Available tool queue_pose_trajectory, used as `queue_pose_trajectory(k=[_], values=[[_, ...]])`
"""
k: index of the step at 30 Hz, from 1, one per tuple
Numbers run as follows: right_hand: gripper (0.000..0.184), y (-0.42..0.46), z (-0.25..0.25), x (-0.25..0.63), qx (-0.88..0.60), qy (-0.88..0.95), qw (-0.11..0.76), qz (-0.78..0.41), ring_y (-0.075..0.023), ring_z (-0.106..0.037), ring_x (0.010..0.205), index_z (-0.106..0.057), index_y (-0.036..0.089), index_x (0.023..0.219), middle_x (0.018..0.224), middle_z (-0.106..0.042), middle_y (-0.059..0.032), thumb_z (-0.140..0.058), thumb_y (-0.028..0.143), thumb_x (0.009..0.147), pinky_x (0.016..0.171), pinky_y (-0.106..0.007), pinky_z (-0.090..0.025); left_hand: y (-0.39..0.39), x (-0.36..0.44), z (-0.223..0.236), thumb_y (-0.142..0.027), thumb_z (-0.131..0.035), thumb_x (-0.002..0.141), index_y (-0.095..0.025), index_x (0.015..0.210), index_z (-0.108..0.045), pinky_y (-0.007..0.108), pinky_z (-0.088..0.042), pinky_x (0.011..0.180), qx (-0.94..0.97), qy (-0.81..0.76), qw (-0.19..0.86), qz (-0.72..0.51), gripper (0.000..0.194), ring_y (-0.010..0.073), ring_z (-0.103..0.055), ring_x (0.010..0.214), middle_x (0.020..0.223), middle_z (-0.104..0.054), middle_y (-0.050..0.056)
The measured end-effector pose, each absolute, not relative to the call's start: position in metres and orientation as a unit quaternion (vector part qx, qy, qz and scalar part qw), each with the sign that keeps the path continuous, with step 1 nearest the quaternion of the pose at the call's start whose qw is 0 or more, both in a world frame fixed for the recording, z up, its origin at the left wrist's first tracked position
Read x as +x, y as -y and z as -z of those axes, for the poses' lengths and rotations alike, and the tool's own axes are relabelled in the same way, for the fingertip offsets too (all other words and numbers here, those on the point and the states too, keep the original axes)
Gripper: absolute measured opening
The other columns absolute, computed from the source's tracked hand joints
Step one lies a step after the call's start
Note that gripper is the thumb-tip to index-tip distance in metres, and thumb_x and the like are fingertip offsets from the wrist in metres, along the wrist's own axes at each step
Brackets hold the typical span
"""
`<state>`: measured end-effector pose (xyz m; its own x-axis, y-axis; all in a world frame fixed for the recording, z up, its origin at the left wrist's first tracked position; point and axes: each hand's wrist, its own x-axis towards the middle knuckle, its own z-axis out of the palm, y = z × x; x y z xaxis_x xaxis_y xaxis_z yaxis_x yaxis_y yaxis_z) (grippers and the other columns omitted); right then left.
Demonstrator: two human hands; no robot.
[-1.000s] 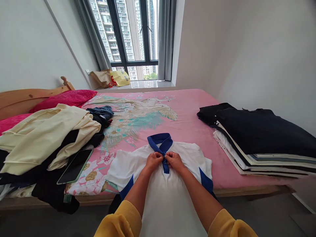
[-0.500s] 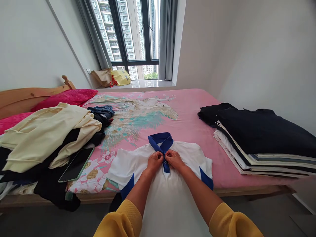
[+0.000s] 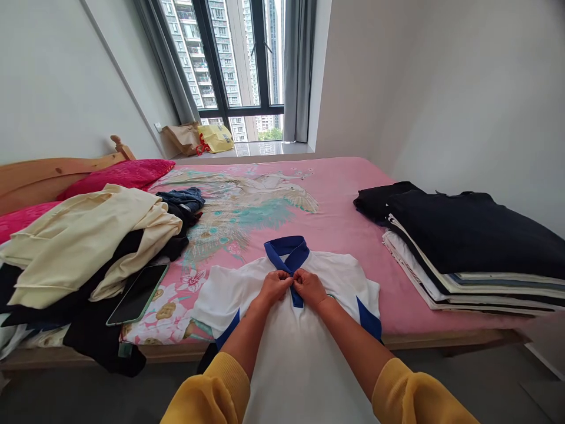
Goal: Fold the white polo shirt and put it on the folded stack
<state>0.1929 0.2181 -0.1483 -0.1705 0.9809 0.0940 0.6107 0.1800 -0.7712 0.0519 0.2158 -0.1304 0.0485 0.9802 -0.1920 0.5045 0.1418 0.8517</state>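
A white polo shirt [image 3: 304, 347] with a blue collar and blue side panels lies front up over the bed's near edge, its lower part hanging toward me. At the top of its button placket, just under the collar [image 3: 288, 250], both hands meet. My left hand [image 3: 276, 287] pinches the placket's left side, fingers closed. From the other side my right hand [image 3: 309, 287] pinches the placket too, its fingertips almost touching the left ones. The button between the fingertips is hidden. Blue placket cloth shows below the hands.
Left on the bed is a loose heap of clothes with a cream garment [image 3: 88, 235] on top. A phone [image 3: 138, 294] lies beside it. On the right stands a stack of folded clothes [image 3: 477, 235]. Paper bags [image 3: 216, 138] sit on the windowsill.
Both hands stay at the collar placket, with the right fingers shifted slightly left and covering a button seen before. The shirt lies as it did.
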Motion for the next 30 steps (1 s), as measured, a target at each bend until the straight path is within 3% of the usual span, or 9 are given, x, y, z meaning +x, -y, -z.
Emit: queue_pose_trajectory(k=[11, 17, 25, 30], values=[[0.007, -0.224, 0.153, 0.188, -0.59, 0.722, 0.266, -0.243, -0.0132, -0.051, 0.064, -0.056, 0.021, 0.072, 0.07, -0.062, -0.0009, -0.051, 0.017, 0.074, 0.06, -0.023, -0.03, -0.224, 0.057, 0.125, -0.02, -0.057, 0.066, -0.017, 0.059, -0.06, 0.024, -0.04, 0.047, 0.558, -0.686, 0.396, -0.249, 0.008, 0.0139, -0.054, 0.043, 0.038, -0.048, -0.004], [0.006, -0.224, 0.153, 0.188, -0.598, 0.721, 0.253, -0.241, -0.0129, -0.052, 0.066, -0.058, 0.021, 0.075, 0.073, -0.063, -0.001, -0.052, 0.019, 0.075, 0.061, -0.023, -0.031, -0.226, 0.053, 0.127, -0.025, -0.052, 0.071, -0.017, 0.059, -0.058, 0.022, -0.034, 0.037, 0.551, -0.674, 0.442, -0.218, 0.016, 0.0109, -0.044, 0.031, 0.035, -0.044, -0.005], [0.009, -0.222, 0.147, 0.187, -0.61, 0.717, 0.237, -0.24, -0.0116, -0.052, 0.065, -0.06, 0.02, 0.077, 0.073, -0.064, -0.0002, -0.052, 0.018, 0.075, 0.061, -0.021, -0.032, -0.238, 0.054, 0.132, -0.021, -0.056, 0.066, -0.016, 0.054, -0.056, 0.023, -0.038, 0.034, 0.529, -0.683, 0.469, -0.184, 0.013, 0.0127, -0.049, 0.032, 0.04, -0.053, 0.0], [0.01, -0.223, 0.144, 0.187, -0.62, 0.711, 0.225, -0.246, -0.0112, -0.054, 0.066, -0.061, 0.02, 0.076, 0.076, -0.066, -0.0002, -0.051, 0.019, 0.076, 0.061, -0.021, -0.034, -0.241, 0.053, 0.131, -0.019, -0.056, 0.065, -0.016, 0.05, -0.055, 0.025, -0.04, 0.034, 0.523, -0.688, 0.475, -0.163, 0.015, 0.0139, -0.048, 0.03, 0.035, -0.05, 0.0]])
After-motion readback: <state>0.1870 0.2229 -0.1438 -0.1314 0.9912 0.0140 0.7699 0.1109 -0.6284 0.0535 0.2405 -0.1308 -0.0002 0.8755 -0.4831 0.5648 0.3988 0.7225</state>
